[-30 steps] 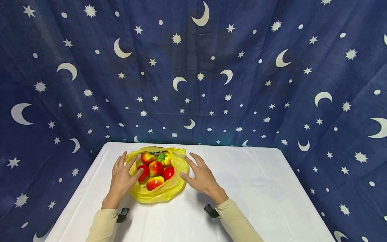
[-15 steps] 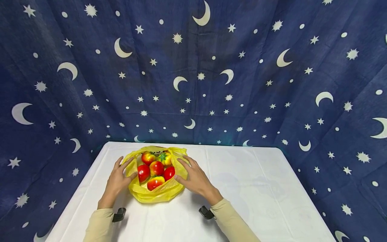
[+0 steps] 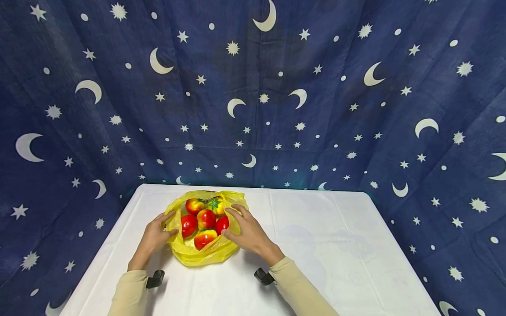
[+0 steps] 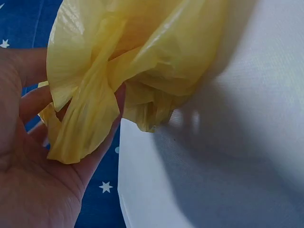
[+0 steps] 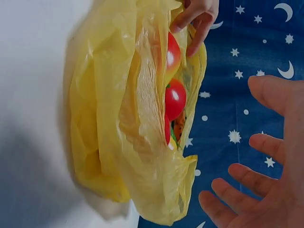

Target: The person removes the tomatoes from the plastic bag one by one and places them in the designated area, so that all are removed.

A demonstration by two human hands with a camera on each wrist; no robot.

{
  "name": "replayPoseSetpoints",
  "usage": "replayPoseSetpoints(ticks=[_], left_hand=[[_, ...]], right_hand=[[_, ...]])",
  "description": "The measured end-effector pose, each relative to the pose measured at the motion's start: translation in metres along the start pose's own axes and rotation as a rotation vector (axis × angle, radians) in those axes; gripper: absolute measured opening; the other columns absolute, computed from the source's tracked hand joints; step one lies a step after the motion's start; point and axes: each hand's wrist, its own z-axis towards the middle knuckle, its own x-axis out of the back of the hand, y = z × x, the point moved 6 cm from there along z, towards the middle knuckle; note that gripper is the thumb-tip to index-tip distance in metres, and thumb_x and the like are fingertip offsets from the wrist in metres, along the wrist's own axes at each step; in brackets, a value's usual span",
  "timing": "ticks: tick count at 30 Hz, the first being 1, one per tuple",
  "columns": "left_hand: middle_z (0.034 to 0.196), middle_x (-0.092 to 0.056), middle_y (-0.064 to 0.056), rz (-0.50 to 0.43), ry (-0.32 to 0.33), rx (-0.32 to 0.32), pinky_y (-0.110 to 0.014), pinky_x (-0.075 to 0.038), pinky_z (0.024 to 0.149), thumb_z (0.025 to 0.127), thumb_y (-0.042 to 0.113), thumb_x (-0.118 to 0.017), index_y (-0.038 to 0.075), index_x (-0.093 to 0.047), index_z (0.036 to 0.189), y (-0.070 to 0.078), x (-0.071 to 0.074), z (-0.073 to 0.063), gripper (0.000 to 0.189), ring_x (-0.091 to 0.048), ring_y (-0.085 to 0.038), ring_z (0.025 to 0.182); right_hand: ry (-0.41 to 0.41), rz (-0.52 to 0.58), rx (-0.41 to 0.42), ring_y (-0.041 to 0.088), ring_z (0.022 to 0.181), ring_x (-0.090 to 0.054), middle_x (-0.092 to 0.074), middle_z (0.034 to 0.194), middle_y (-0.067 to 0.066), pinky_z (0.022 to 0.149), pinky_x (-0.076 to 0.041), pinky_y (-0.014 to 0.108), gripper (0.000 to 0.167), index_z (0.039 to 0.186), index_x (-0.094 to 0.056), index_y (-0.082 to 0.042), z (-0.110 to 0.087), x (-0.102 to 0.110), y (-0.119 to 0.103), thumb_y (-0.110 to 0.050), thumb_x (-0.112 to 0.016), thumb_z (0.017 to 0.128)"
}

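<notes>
A yellow plastic bag (image 3: 209,256) stands with its mouth wide on the left half of the table. Inside lie several shiny red and red-yellow fruits, such as a round one (image 3: 206,219) in the middle, plus a yellow piece with a green leafy top (image 3: 215,205). My left hand (image 3: 153,237) is at the bag's left rim, thumb and fingers apart; in the left wrist view a loose fold of the bag (image 4: 88,128) hangs between them. My right hand (image 3: 250,232) is spread at the right rim, its thumb near a red fruit; the right wrist view shows its fingers apart and holding nothing.
A white cloth covers the table (image 3: 324,250), which extends to the right of the bag. Behind it hangs a dark blue curtain (image 3: 253,109) with moons and stars. A black wrist camera (image 3: 155,279) sits at the left wrist, another (image 3: 263,277) at the right.
Both hands have come down a little at the bag's sides. The right hand has moved left, closer over the rim. The fruits have hardly shifted.
</notes>
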Motion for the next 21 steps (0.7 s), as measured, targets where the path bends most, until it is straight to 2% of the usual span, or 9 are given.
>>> replayPoseSetpoints(ticks=[5, 11, 17, 21], left_hand=[[0.152, -0.034, -0.033, -0.042, -0.024, 0.037, -0.062, -0.027, 0.117, 0.083, 0.009, -0.07, 0.002, -0.042, 0.147, -0.002, -0.002, 0.0, 0.071, -0.032, -0.051, 0.14], [0.152, -0.037, -0.029, -0.062, -0.023, 0.057, -0.063, -0.027, 0.116, 0.081, 0.007, -0.071, 0.007, -0.04, 0.15, -0.003, -0.003, -0.001, 0.076, -0.033, -0.051, 0.14], [0.15, -0.038, -0.033, -0.095, -0.041, 0.074, -0.064, -0.029, 0.115, 0.079, 0.004, -0.07, 0.007, -0.037, 0.151, -0.004, -0.008, -0.002, 0.079, -0.036, -0.051, 0.138], [0.151, -0.037, -0.032, -0.101, -0.047, 0.07, -0.064, -0.028, 0.115, 0.08, 0.005, -0.07, 0.008, -0.035, 0.152, -0.003, -0.01, -0.002, 0.08, -0.036, -0.05, 0.139]], right_hand=[[0.0, 0.01, 0.027, 0.027, 0.131, -0.052, -0.043, 0.151, 0.002, 0.109, -0.047, 0.05, 0.061, 0.145, -0.047, -0.025, 0.004, -0.008, -0.004, -0.04, -0.064, 0.089], [0.011, 0.062, 0.066, 0.02, 0.127, -0.055, -0.05, 0.141, -0.001, 0.107, -0.049, 0.041, 0.056, 0.14, -0.052, -0.017, 0.008, -0.017, -0.011, -0.034, -0.067, 0.088], [-0.003, 0.051, 0.068, 0.019, 0.124, -0.057, -0.052, 0.137, -0.001, 0.107, -0.049, 0.033, 0.059, 0.14, -0.052, -0.016, 0.012, -0.026, -0.016, -0.032, -0.071, 0.087], [-0.007, 0.028, 0.068, 0.018, 0.122, -0.057, -0.055, 0.134, 0.0, 0.109, -0.048, 0.033, 0.056, 0.138, -0.054, -0.016, 0.013, -0.031, -0.019, -0.03, -0.072, 0.087]])
